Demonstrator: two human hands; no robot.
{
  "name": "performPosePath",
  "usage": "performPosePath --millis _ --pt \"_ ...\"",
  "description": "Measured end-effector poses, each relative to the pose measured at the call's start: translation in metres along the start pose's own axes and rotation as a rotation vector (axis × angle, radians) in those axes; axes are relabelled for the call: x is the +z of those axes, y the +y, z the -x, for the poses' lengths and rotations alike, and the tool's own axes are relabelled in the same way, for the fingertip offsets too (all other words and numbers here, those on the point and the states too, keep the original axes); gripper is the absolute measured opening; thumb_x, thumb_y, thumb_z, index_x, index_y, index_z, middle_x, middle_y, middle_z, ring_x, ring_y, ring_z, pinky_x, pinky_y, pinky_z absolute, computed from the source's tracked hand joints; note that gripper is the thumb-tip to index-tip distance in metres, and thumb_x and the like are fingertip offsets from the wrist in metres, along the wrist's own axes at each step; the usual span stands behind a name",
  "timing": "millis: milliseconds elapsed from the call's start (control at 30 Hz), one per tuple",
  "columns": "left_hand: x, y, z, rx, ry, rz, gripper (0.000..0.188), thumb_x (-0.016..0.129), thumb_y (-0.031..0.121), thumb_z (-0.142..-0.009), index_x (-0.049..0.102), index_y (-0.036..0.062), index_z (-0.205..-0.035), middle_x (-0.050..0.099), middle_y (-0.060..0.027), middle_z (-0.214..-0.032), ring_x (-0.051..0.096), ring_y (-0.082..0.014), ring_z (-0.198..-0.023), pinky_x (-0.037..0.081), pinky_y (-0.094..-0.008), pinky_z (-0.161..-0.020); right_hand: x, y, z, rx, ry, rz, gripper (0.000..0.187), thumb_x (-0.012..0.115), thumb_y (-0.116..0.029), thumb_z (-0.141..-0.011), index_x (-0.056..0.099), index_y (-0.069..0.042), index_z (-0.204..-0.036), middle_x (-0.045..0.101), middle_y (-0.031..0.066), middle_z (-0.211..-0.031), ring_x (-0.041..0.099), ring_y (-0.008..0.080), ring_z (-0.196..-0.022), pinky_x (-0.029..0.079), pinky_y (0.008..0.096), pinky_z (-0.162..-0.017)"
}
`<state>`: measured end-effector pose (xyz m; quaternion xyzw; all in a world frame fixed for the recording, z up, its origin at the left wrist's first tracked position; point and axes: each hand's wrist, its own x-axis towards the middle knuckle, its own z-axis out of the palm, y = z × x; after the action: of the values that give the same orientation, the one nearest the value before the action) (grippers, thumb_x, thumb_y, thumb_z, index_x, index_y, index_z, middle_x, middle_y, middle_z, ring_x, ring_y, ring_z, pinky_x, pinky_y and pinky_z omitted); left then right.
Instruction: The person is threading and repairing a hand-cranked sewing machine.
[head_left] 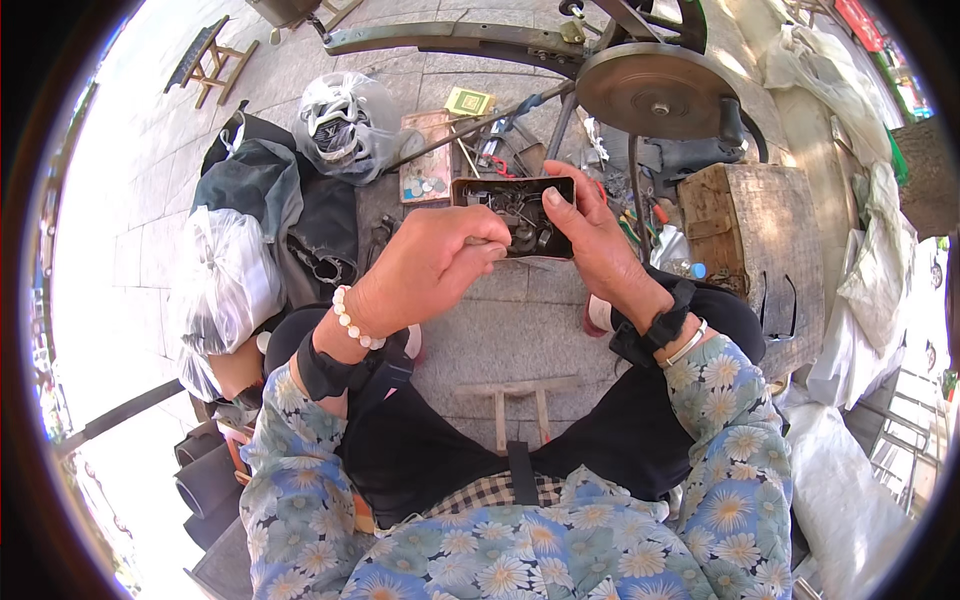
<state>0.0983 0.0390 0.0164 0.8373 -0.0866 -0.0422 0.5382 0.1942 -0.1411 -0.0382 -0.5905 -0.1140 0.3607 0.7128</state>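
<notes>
Possibly, head view, the tin (557,241) could tip and spill its small metal parts (515,203), since only the right hand (605,240) clearly grips it, thumb over the right end. Left hand (428,258) arches palm-down across the tin's left side, fingertips bunched (holding a part? cannot tell), parts just beyond them.

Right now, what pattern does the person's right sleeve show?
The right sleeve is floral: pale daisy-like blooms on blue and grey, best in the head view.
</notes>
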Motion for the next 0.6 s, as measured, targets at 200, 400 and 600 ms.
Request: performPosePath --millis 200,400,600 --pt "0.0024 -0.0006 0.003 0.016 0.12 0.144 0.012 0.049 0.001 -0.087 0.055 -0.0037 -0.096 0.059 -0.0104 -0.087 0.062 -0.0137 -0.072 0.047 -0.021 -0.053 0.0017 0.0042 -0.0051 -0.007 0.064 -0.122 0.041 0.056 -0.026 -0.088 0.042 -0.007 -0.122 0.049 0.0006 -0.099 0.044 0.0071 -0.091 0.039 0.0226 -0.08" --pt "0.0054 0.0 0.0008 -0.059 0.175 0.242 0.013 0.048 0.002 -0.088 0.054 -0.0038 -0.098 0.059 -0.0107 -0.089 0.063 -0.0139 -0.073 0.047 -0.0198 -0.052 0.002 0.0057 -0.0032 0.002 0.034 -0.163 0.038 0.057 -0.027 -0.088 0.044 -0.007 -0.118 0.049 0.0009 -0.099 0.044 0.0075 -0.091 0.039 0.0233 -0.081" --pt "0.0061 0.0033 -0.002 -0.186 0.234 0.339 0.013 0.049 0.005 -0.088 0.054 -0.0026 -0.097 0.061 -0.0103 -0.082 0.061 -0.0117 -0.069 0.047 -0.0196 -0.05 0.0015 0.0054 -0.003 0.02 0.015 -0.153 0.039 0.057 -0.027 -0.088 0.044 -0.007 -0.118 0.049 0.0015 -0.101 0.045 0.0083 -0.093 0.039 0.024 -0.082"
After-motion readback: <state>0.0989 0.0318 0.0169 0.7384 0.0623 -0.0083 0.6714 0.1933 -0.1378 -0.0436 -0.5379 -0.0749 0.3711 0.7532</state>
